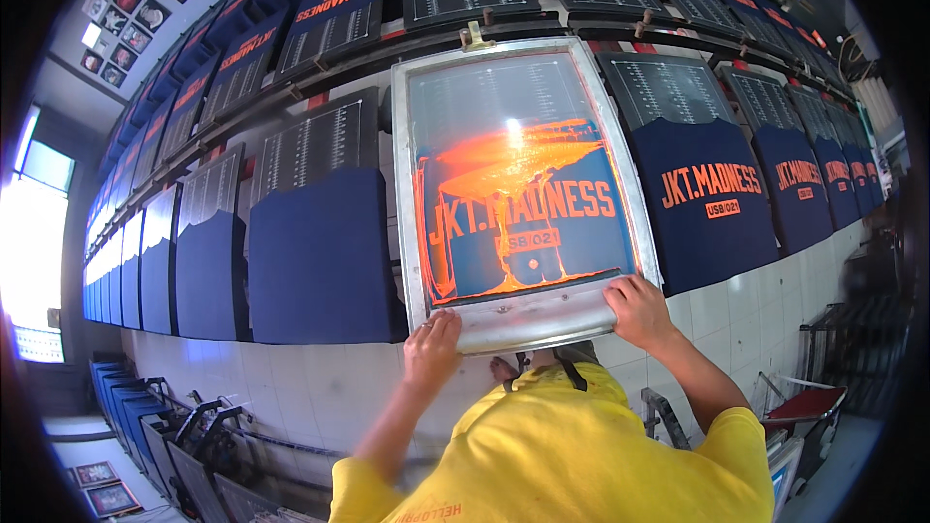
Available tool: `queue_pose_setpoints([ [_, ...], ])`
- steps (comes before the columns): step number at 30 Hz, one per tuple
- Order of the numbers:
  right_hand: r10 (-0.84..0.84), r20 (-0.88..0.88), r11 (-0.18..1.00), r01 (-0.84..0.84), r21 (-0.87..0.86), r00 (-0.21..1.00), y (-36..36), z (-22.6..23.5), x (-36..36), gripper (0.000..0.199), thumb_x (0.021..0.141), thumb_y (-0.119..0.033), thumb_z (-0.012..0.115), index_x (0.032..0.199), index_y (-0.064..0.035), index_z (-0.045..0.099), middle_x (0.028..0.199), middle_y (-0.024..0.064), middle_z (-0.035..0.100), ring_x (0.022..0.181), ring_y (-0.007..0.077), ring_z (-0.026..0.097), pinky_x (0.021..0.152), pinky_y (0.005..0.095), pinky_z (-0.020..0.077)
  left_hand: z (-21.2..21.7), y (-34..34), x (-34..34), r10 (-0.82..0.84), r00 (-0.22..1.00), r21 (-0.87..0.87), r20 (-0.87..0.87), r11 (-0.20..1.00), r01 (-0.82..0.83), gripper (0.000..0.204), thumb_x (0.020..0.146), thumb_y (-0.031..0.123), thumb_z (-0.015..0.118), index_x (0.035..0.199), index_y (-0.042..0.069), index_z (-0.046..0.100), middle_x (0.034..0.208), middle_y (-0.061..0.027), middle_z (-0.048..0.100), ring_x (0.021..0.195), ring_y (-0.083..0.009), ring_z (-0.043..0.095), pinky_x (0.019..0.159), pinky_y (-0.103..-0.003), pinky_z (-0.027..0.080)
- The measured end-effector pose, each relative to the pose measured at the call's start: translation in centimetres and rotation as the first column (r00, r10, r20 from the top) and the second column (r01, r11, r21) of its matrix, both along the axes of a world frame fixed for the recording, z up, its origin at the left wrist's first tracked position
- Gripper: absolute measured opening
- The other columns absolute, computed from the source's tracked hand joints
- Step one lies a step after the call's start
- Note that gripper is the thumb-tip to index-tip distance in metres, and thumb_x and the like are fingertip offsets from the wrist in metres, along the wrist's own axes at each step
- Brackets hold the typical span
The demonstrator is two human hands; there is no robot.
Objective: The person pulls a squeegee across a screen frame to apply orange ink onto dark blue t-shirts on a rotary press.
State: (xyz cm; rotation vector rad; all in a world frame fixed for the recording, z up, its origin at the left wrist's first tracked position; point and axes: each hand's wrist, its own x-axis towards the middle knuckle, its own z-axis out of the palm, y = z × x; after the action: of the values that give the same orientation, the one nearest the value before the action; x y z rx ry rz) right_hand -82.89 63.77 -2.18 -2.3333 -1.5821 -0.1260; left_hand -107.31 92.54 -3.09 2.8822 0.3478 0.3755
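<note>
A: Where is the rectangular screen with silver metal frame (407, 184)?
B: It is in the centre of the picture, and glossy bright orange ink (484, 174) is spread over its mesh
A: How are the hands?
B: The bare left hand (431, 347) is curled on its lower left corner, the bare right hand (639, 312) on its lower right corner; both hold it
A: And around it?
B: At middle left is a plain navy blue cloth (320, 252), at middle right a navy blue cloth with orange letters (712, 218)
</note>
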Motion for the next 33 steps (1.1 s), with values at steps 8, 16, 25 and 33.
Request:
queue_pose_setpoints([
  [8, -0.037, 0.082, 0.997, 0.042, -0.071, 0.996, 4.8, -0.9, 4.5, 0.023, 0.063, -0.001, 0.066, 0.084, -0.0038, 0.059, 0.087, 0.0077, 0.057, 0.083, 0.0271, 0.058, 0.067, 0.0378, 0.0533, -0.4, 6.3, 6.1, -0.079, 0.995, 0.066, 0.058, 0.995, 0.075, 0.035, 0.064, -0.002, 0.064, 0.098, 0.006, 0.067, 0.101, -0.0056, 0.071, 0.092, -0.023, 0.072, 0.07, -0.033, 0.058],
  [16, -0.078, 0.104, 0.989, 0.09, -0.115, 0.991, 11.7, -0.6, 12.7, 0.022, 0.064, -0.003, 0.07, 0.085, -0.0029, 0.062, 0.088, 0.0117, 0.063, 0.085, 0.0311, 0.064, 0.069, 0.0417, 0.0553, -1.0, 14.1, 15.1, -0.07, 0.997, -0.057, 0.029, 0.996, 0.072, 0.039, 0.061, -0.004, 0.067, 0.098, 0.007, 0.069, 0.095, -0.0085, 0.072, 0.085, -0.0295, 0.07, 0.072, -0.04, 0.058],
  [25, -0.087, 0.019, 0.978, 0.089, -0.189, 0.996, 14.7, 0.8, 17.8, 0.019, 0.069, -0.005, 0.07, 0.087, -0.0001, 0.065, 0.093, 0.0171, 0.068, 0.09, 0.0349, 0.066, 0.078, 0.0451, 0.0549, 0.7, 16.1, 19.0, -0.012, 0.998, -0.017, -0.056, 1.0, 0.011, 0.029, 0.066, 0.001, 0.066, 0.094, 0.009, 0.071, 0.09, -0.0123, 0.07, 0.084, -0.0348, 0.069, 0.074, -0.045, 0.056],
  [33, -0.077, -0.019, 0.996, 0.076, -0.034, 0.997, 6.2, 1.9, 10.6, 0.019, 0.068, -0.003, 0.069, 0.086, -0.0051, 0.063, 0.091, 0.0103, 0.064, 0.093, 0.0318, 0.064, 0.077, 0.045, 0.0546, 3.1, 7.0, 10.9, -0.007, 0.999, -0.047, 0.043, 0.999, 0.009, 0.029, 0.066, -0.002, 0.065, 0.094, 0.006, 0.069, 0.089, -0.0128, 0.07, 0.082, -0.0337, 0.069, 0.07, -0.045, 0.057],
])
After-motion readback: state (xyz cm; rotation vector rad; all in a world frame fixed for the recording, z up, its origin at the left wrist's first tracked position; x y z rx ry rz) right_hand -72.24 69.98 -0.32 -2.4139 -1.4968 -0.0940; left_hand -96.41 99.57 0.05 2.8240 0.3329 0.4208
